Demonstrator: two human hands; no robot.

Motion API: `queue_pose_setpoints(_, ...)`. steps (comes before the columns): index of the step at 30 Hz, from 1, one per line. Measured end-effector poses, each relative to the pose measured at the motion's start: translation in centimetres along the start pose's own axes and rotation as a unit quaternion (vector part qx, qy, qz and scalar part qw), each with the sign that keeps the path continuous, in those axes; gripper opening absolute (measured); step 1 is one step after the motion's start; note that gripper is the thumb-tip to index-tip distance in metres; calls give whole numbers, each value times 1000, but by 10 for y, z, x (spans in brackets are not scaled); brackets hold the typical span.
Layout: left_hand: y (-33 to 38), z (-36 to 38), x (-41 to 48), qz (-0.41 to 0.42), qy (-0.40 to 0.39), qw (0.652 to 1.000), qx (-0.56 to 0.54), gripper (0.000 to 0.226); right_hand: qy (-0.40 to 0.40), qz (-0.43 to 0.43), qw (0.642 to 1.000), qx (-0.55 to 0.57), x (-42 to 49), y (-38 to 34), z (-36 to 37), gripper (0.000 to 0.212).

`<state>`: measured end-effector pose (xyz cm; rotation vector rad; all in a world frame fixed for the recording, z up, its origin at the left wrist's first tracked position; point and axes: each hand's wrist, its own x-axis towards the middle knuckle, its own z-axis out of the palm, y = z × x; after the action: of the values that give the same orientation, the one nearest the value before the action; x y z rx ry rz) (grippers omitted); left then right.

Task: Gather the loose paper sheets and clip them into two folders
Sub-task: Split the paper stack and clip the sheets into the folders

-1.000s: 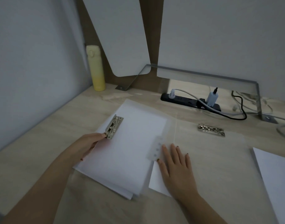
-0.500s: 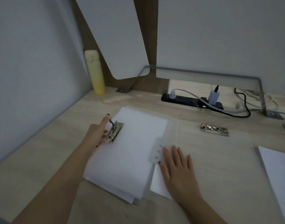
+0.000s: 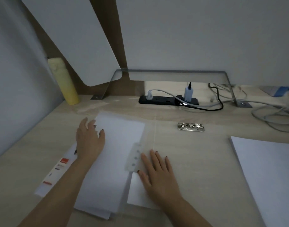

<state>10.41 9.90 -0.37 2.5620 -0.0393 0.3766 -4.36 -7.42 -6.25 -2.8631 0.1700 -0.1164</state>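
The worktop (image 3: 22, 169) is overlaid by a translucent folder (image 3: 181, 145), on whose left half a stack of white sheets (image 3: 117, 154) is set. The left hand (image 3: 89, 141) is laid open on the stack's far corner. The right hand (image 3: 158, 174) is pressed flat, fingers straight, beside its right edge. A metal clip (image 3: 191, 126) is seen farther back.

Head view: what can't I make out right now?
All head view.
Paper stack, far-left corner: covered by the left hand; any clip there is hidden.
Label strip print: too small and blurred.
Sheets on the right: cut off by right and bottom edges.
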Motion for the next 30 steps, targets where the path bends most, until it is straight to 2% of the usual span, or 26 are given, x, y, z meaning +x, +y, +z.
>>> queue_pose_setpoints(2,22,5,-11,119,46,991,47,47,11,-16,1000,-5,1,14,-3,63)
queue_pose_setpoints(4,44,16,-21,220,36,971,85,44,19,-8,1000,-6,5,31,-8,64)
queue_pose_setpoints(9,100,76,-48,295,-129,942,98,57,60,43,997,18,32,80,-24,84)
queue_pose_setpoints(10,107,91,-54,295,-158,936,113,56,57,55,997,24,39,90,-27,88)
queue_pose_setpoints(13,115,114,-70,272,-176,935,142,67,65,89,994,1,56,106,-34,89)
queue_pose_setpoints(15,117,121,-72,265,-180,936,146,60,72,96,993,-11,68,111,-38,78)
queue_pose_setpoints(17,119,123,-73,256,-206,933,145,66,62,101,993,-10,82,116,-39,61)
queue_pose_setpoints(22,118,126,-74,247,-163,947,128,69,106,82,991,-16,102,121,-30,74)
queue_pose_setpoints(26,116,130,-75,255,-134,951,111,56,120,70,990,-19,107,129,-27,60)
queue_pose_setpoints(30,117,127,-74,254,-132,953,103,54,162,48,986,-3,107,129,-29,40)
